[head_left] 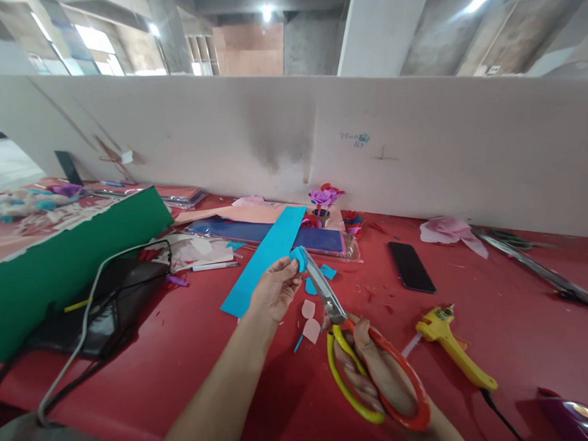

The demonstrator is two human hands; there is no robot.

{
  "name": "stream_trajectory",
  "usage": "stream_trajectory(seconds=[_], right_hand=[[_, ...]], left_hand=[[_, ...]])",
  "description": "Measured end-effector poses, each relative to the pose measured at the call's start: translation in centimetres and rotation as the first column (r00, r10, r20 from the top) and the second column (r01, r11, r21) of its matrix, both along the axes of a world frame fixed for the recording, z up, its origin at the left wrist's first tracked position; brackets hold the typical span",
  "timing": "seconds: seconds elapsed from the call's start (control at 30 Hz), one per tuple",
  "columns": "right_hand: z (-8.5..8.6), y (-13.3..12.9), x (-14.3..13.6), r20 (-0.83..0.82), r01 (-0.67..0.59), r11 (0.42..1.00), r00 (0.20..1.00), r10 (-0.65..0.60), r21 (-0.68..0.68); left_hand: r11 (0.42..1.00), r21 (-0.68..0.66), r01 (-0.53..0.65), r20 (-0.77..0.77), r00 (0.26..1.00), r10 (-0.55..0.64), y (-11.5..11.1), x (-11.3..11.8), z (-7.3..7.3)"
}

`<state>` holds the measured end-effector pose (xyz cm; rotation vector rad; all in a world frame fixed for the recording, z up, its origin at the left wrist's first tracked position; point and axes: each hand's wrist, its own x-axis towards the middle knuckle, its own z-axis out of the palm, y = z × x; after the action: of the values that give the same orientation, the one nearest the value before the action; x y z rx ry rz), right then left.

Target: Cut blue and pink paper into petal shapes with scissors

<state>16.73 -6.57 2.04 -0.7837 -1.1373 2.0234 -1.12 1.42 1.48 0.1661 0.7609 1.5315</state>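
Between its thumb and fingers, my left hand [277,287] pinches a small blue piece [299,259]. The blades of the scissors [326,290] reach up to that piece, their tips touching its right side. My right hand [371,366] is wrapped through the red and yellow scissor handles. A long blue strip [264,264] lies slanted behind my left hand. Small blue scraps [328,271] rest just beyond the blades, and pale pink petal shapes [311,331] lie below them on the red table [184,381].
A yellow glue gun [445,344] and black phone [412,267] lie to the right. Flowers in a small pot [322,216] stand at the back by a white partition [197,134]. A green board [72,269], cables and a dark pouch [103,313] occupy the left.
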Motion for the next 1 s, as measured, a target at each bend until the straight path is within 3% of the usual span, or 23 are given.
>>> stream_trajectory(seconds=[0.3, 0.43, 0.47, 0.53, 0.63, 0.77, 0.83, 0.9, 0.93, 1.0], right_hand=[[-0.1, -0.1, 0.3, 0.090, 0.059, 0.997, 0.994, -0.063, 0.052], [0.2, 0.7, 0.8, 0.256, 0.178, 0.976, 0.945, -0.205, 0.122], [0.2, 1.1, 1.1, 0.385, 0.213, 0.960, 0.883, -0.269, 0.182], [0.0, 2.1, 1.7, 0.640, 0.233, 0.904, 0.643, -0.420, 0.359], [-0.7, 3.3, 2.3, 0.775, 0.087, 0.814, 0.262, -0.574, 0.574], [-1.8, 3.4, 2.3, 0.833, -0.253, 0.817, -0.065, -0.549, 0.519], [-1.9, 3.0, 2.3, 0.818, -0.348, 0.806, -0.157, -0.553, 0.479], [-1.6, 2.7, 2.4, 0.790, -0.392, 0.774, -0.165, -0.591, 0.498], [-1.3, 2.6, 2.4, 0.774, -0.385, 0.746, -0.113, -0.623, 0.544], [-0.7, 2.4, 2.2, 0.724, -0.264, 0.679, 0.135, -0.677, 0.685]], left_hand=[[1.000, 0.003, 0.024, -0.007, 1.000, -0.024, 0.0, -0.3, -0.2], [0.999, -0.007, 0.043, 0.026, 0.999, -0.042, 0.0, -0.3, -0.4], [0.999, -0.008, 0.054, 0.038, 0.998, -0.053, 0.0, -0.3, -0.5], [0.996, -0.011, 0.084, 0.063, 0.995, -0.083, 0.0, -0.2, -0.5], [0.991, -0.018, 0.135, 0.089, 0.987, -0.133, -0.1, 0.0, -0.6], [0.979, 0.008, 0.205, 0.078, 0.976, -0.205, -0.4, 0.6, -0.7], [0.971, 0.016, 0.238, 0.052, 0.970, -0.239, -0.5, 1.1, -0.9], [0.965, -0.001, 0.262, 0.028, 0.965, -0.261, -0.7, 1.6, -1.2], [0.962, -0.017, 0.273, 0.019, 0.962, -0.272, -0.7, 1.9, -1.3], [0.951, -0.047, 0.307, 0.002, 0.952, -0.307, -0.9, 2.5, -1.8]])
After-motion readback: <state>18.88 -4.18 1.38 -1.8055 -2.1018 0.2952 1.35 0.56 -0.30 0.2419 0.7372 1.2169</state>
